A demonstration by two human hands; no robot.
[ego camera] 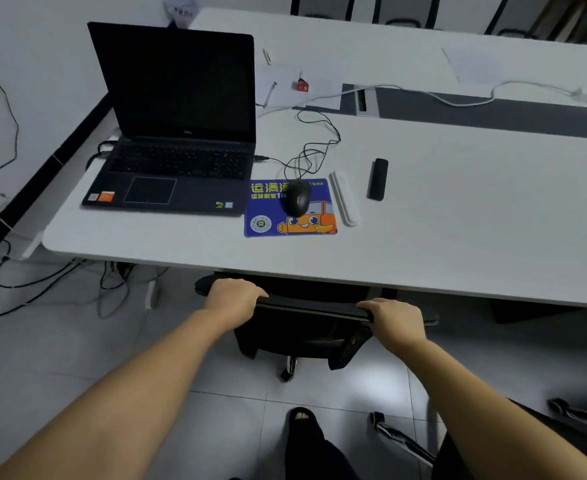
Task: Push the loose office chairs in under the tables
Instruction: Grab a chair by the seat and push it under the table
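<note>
A black office chair (306,327) stands in front of me with its seat hidden beneath the white table (458,237). Only its backrest, part of an armrest and a castor show. My left hand (233,296) grips the left end of the backrest's top edge. My right hand (394,318) grips the right end of the same edge. Both arms are stretched forward.
On the table lie an open dark laptop (178,126), a blue mouse pad (290,213) with a black mouse (298,197), a black remote (378,179) and cables. Loose cables (60,282) trail on the tiled floor at left. Another chair's base (569,414) is at lower right. More chairs (403,12) stand behind the table.
</note>
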